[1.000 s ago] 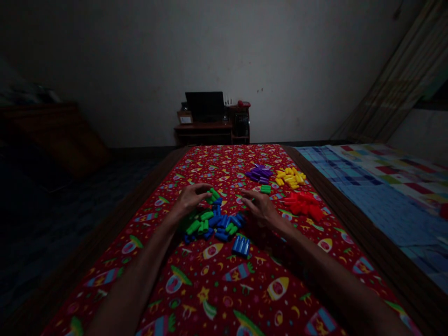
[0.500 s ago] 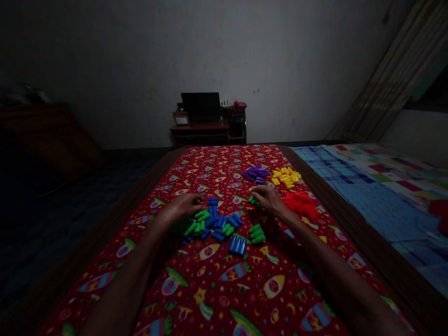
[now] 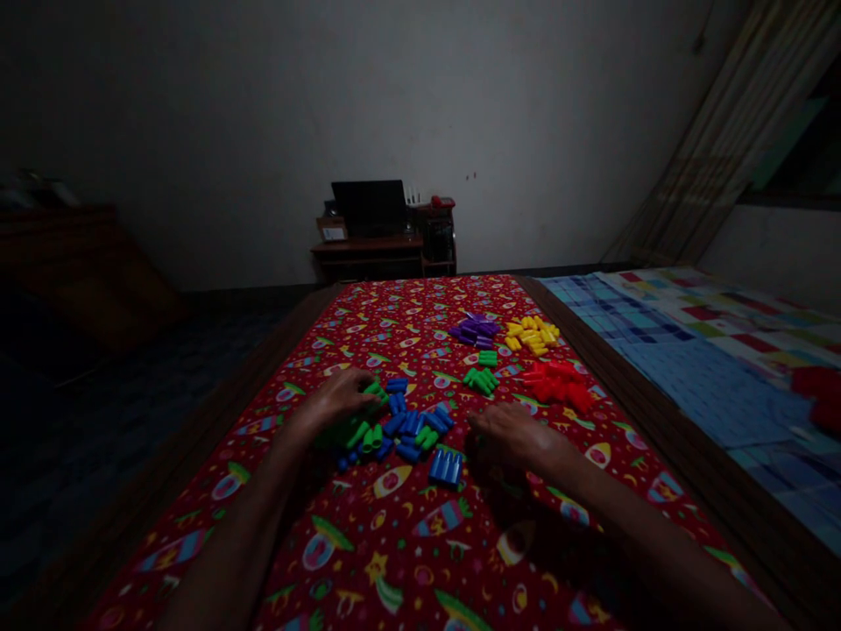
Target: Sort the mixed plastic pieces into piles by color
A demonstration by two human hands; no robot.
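Note:
My left hand [image 3: 342, 399] is at the left of a mixed heap, its fingers closed on a green plastic building block [image 3: 376, 394]. Beside it lie blue blocks [image 3: 411, 423] with green ones [image 3: 372, 437] among them, shaped like joined tubes. My right hand [image 3: 512, 434] is low over the cloth with fingers curled down, covering the spot where a green block lay; that block is hidden under it. Left of this hand a single blue block [image 3: 446, 469] lies apart. Beyond it sits a small green pile [image 3: 482, 379] with one more green block [image 3: 487, 358] behind.
Purple [image 3: 476, 330], yellow [image 3: 532, 336] and red [image 3: 558, 386] block piles lie at the far right of the red patterned cloth [image 3: 407, 561]. A desk with a monitor [image 3: 369, 207] stands by the wall. A bed with a checked cover [image 3: 663, 350] is at right.
My right hand has left the small green pile and come back toward me, over the nearer green block. A green block now shows at my left fingertips. The view has shifted slightly.

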